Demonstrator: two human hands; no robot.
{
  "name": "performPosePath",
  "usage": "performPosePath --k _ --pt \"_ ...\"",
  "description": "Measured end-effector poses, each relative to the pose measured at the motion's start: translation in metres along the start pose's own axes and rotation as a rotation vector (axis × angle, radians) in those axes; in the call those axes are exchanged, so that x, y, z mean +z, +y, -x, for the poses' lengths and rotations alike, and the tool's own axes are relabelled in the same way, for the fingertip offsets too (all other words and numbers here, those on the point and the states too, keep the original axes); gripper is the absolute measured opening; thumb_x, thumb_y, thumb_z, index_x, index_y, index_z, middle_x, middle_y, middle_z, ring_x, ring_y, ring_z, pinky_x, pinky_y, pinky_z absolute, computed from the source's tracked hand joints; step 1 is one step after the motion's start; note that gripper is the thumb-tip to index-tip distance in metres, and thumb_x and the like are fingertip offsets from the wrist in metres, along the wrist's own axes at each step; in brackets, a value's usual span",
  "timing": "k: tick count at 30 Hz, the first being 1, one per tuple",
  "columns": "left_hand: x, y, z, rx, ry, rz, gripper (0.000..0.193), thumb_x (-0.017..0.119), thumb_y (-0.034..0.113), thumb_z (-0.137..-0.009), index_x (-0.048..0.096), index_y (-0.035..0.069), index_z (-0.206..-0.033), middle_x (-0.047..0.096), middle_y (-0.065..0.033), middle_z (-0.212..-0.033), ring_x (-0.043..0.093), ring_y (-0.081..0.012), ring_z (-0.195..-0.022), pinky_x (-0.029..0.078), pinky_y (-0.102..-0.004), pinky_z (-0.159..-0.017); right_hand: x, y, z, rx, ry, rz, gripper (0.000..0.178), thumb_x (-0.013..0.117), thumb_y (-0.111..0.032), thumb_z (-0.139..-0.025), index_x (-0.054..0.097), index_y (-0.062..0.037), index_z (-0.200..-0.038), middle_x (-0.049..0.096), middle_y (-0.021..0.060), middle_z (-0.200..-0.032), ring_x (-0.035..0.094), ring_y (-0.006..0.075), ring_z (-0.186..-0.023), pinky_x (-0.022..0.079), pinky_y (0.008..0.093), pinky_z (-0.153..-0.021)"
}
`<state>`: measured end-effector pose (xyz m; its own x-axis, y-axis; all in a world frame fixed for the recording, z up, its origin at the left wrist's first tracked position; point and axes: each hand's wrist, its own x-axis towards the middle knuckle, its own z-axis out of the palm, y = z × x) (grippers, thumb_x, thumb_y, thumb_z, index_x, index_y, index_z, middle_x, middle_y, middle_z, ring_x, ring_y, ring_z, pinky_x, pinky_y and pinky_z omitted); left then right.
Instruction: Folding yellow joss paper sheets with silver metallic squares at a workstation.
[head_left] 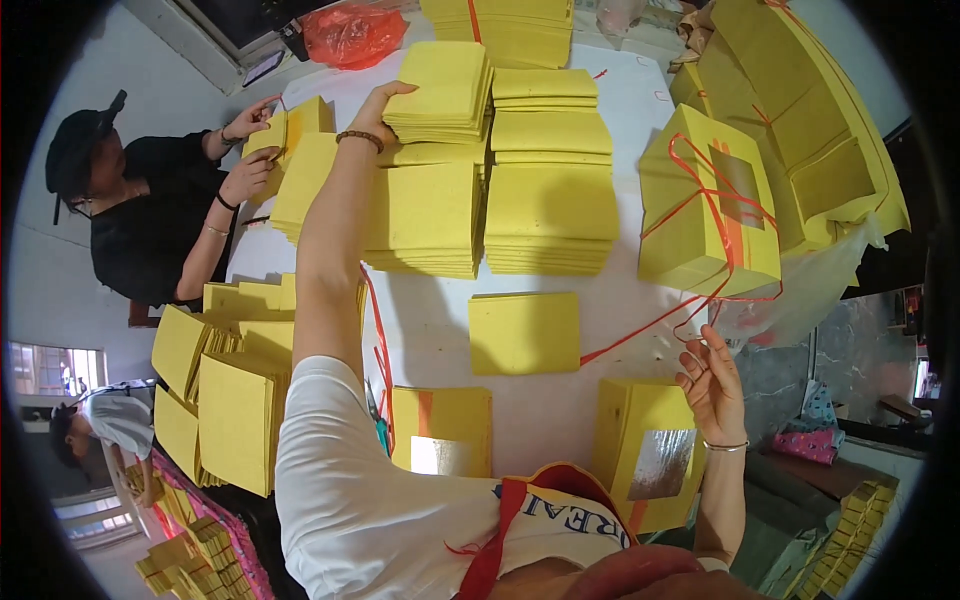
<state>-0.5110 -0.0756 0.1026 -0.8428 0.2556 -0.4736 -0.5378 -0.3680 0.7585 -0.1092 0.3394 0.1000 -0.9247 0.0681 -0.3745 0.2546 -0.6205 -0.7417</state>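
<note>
My left hand (376,112) reaches far across the table, its thumb and fingers gripping the left edge of a stack of yellow paper sheets (436,88). That stack rests on top of other yellow stacks. At the right, my right hand (714,388) is palm up with bent fingers, its fingertips on a loop of red string (683,325). The string runs up to a tied yellow paper block (690,225) with a silver patch and left to a yellow sheet pile (525,333). Part of the fingertip grip is hard to see.
Yellow stacks (549,215) fill the table's middle. Two silver-patched blocks, one at left (440,405) and one at right (620,440), stand nearest me. A co-worker (150,210) handles yellow paper at the left. A red plastic bag (354,36) lies at the back.
</note>
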Motion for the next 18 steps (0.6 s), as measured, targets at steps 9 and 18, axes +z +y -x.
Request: performPosePath --k 9,18 --pt "-0.002 -0.014 -0.009 -0.063 -0.001 0.003 0.038 0.062 0.021 -0.073 0.057 0.005 -0.107 0.062 -0.0098 -0.103 0.058 -0.0253 -0.094 0.044 -0.0411 -0.088 0.002 0.003 0.009 0.0 0.014 -0.079 0.031 0.048 -0.013 -0.092 0.048 -0.0074 -0.123 0.059 0.0072 -0.106 0.058 0.0151 -0.092 0.05 0.0287 -0.073" --pt "-0.002 0.005 -0.013 -0.002 0.122 -0.579 0.055 0.065 0.05 -0.068 0.058 0.012 -0.107 0.061 -0.0084 -0.101 0.055 -0.0253 -0.091 0.042 -0.0501 -0.078 -0.012 -0.004 0.025 -0.057 0.092 -0.096 0.034 0.047 -0.014 -0.092 0.045 -0.0078 -0.125 0.06 0.0072 -0.106 0.059 0.0164 -0.094 0.052 0.03 -0.075"
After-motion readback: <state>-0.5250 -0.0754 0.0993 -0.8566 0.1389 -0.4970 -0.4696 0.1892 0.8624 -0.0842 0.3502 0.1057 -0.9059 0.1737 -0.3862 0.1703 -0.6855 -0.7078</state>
